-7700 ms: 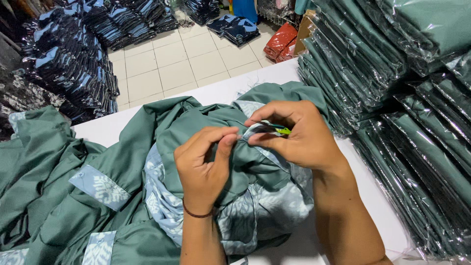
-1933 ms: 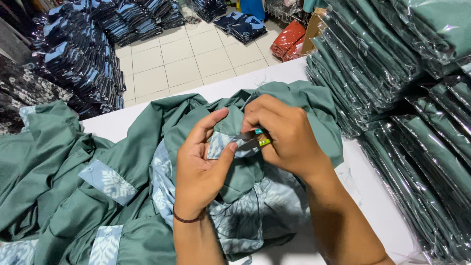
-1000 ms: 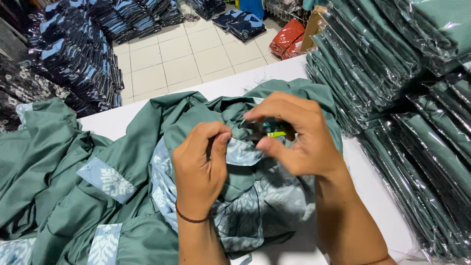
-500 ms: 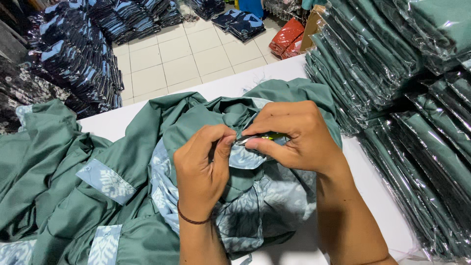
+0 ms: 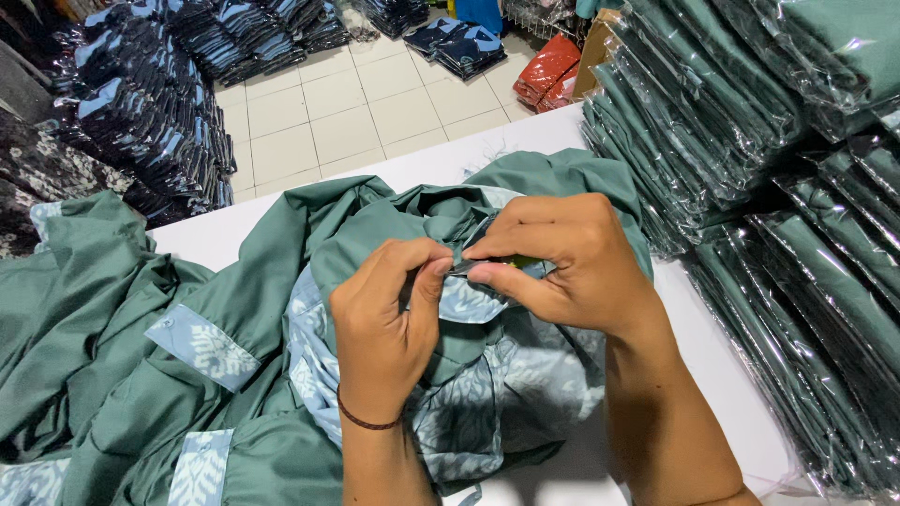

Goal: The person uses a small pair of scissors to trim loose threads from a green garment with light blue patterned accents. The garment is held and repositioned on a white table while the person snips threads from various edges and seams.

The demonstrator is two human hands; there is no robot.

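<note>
Left hand (image 5: 384,328) pinches a fold of the green garment (image 5: 281,309), thumb and forefinger closed on the fabric. Right hand (image 5: 562,262) is closed around a small snipping tool (image 5: 487,265), mostly hidden, its tip at the same fold, touching the left fingertips. Garment lies bunched on the white table (image 5: 712,375), pale-blue patterned trim showing. Right: stacks of bagged green garments (image 5: 750,122). Beyond: tiled floor (image 5: 347,103), dark bagged piles (image 5: 150,112).

bright even light, sharp focus, plastic glare
</note>
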